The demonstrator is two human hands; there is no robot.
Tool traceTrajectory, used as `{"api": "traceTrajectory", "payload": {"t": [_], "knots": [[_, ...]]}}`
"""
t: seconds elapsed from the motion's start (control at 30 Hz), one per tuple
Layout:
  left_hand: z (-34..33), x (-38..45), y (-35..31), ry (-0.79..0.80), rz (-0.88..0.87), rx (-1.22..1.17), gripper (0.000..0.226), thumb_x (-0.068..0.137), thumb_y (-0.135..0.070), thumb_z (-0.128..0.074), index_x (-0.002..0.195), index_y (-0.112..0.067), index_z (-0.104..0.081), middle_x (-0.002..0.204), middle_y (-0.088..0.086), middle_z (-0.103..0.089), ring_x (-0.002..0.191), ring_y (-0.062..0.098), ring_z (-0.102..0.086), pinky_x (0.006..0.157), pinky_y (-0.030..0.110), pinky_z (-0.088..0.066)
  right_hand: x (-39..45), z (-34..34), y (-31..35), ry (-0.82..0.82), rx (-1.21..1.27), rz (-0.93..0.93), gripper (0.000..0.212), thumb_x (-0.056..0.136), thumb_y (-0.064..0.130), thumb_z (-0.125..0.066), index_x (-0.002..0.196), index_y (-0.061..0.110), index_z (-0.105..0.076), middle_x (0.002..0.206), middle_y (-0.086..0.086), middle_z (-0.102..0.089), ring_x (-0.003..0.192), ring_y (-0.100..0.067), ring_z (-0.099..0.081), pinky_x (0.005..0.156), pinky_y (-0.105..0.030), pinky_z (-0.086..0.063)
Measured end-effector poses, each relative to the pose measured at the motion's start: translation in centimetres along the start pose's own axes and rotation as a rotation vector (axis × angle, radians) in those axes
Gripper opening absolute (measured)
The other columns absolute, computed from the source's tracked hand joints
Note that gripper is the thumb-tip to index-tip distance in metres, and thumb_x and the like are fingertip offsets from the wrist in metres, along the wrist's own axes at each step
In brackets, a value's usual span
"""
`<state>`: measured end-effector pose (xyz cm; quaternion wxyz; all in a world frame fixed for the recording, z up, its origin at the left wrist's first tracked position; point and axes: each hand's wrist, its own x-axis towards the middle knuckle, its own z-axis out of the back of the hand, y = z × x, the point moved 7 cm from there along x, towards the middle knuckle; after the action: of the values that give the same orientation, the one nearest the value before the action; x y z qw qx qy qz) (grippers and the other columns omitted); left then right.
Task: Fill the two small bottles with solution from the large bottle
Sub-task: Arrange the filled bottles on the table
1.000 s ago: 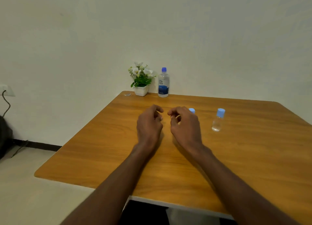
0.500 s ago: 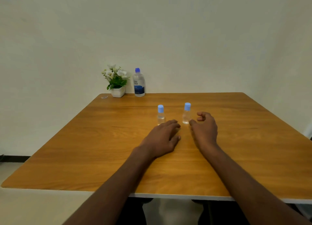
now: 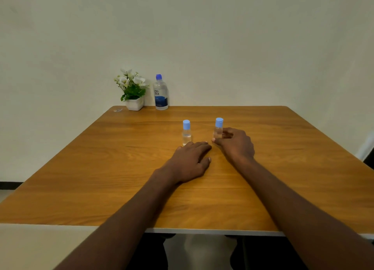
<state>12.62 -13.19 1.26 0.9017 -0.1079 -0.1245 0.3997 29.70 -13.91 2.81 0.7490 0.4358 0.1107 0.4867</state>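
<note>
The large bottle (image 3: 160,92) is standing at the table's (image 3: 303,168) far edge, at about eleven o'clock from the hands, just beside a potted plant (image 3: 132,89) and against the wall. Its blue cap is sitting in place, so pouring is not yet beginning; judging by this, the task is only starting. Both small bottles are standing upright near the table's middle with their blue caps on. The left small bottle (image 3: 186,132) is showing a little clear liquid low down; how much the right small bottle (image 3: 218,128) is holding is hard to tell. Uncapping, pouring into each and recapping all appear to be lying ahead.

The right hand (image 3: 235,143) is curling around the right small bottle, which is sitting at about ten o'clock from the palm; the thumb is lying at its base and the fingers are bending in behind it, seemingly closing on it, though a firm grip is not certain. The left hand (image 3: 189,161) is resting flat on the table with fingers relaxed and holding nothing; the left small bottle is standing at its twelve o'clock, just beyond the fingertips.
</note>
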Motion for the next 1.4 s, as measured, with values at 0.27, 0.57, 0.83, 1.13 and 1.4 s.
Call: {"api": "traceTrajectory", "payload": {"t": [0.27,0.57,0.83,1.13,1.4], "knots": [[0.5,-0.2,-0.1,-0.057,0.021,-0.101,0.051,0.101,-0.043,-0.057,0.149,-0.028,-0.050,0.155,-0.007,-0.050,0.138,0.013,-0.045,0.112,0.040,-0.037,0.2,-0.5,-1.6,0.074,0.439,-0.089,0.030,0.081,0.032,-0.087,0.109,0.025,-0.079,0.095,0.007,-0.080,0.067,-0.016,-0.074,0.064,-0.039,-0.062],[1.1,0.6,-0.9,-0.217,0.111,-0.387,0.042,0.101,-0.021,-0.063,0.142,-0.024,-0.057,0.133,-0.006,-0.065,0.112,0.003,-0.059,0.090,0.014,-0.044,0.0,1.1,-2.4,0.057,0.778,-0.226,0.038,0.079,0.041,-0.089,0.102,0.013,-0.077,0.084,-0.006,-0.078,0.056,-0.010,-0.055,0.048,-0.026,-0.045],[0.8,3.8,-3.2,-0.379,0.160,-0.617,0.041,0.102,-0.013,-0.061,0.141,-0.022,-0.056,0.110,-0.008,-0.070,0.095,0.000,-0.065,0.067,0.004,-0.047,0.9,2.0,-4.8,0.004,1.106,-0.395,0.038,0.085,0.035,-0.085,0.108,0.008,-0.075,0.079,-0.007,-0.070,0.063,-0.013,-0.056,0.058,-0.027,-0.049],[-0.7,15.6,-5.0,-0.357,0.146,-0.346,0.032,0.095,-0.016,-0.058,0.125,-0.012,-0.069,0.110,0.006,-0.076,0.098,0.021,-0.068,0.087,0.031,-0.054,7.7,6.0,-9.1,-0.181,0.713,-0.290,0.042,0.080,0.031,-0.090,0.115,0.018,-0.072,0.098,-0.003,-0.075,0.079,-0.012,-0.067,0.067,-0.031,-0.057],[-2.8,22.0,-5.4,-0.237,0.072,0.068,0.033,0.098,-0.041,-0.049,0.118,-0.019,-0.064,0.120,0.003,-0.055,0.102,0.030,-0.062,0.082,0.046,-0.054,17.7,9.2,-13.8,-0.328,0.206,-0.166,0.044,0.078,0.030,-0.091,0.117,0.015,-0.075,0.112,-0.001,-0.074,0.102,-0.018,-0.069,0.088,-0.035,-0.056]]}}
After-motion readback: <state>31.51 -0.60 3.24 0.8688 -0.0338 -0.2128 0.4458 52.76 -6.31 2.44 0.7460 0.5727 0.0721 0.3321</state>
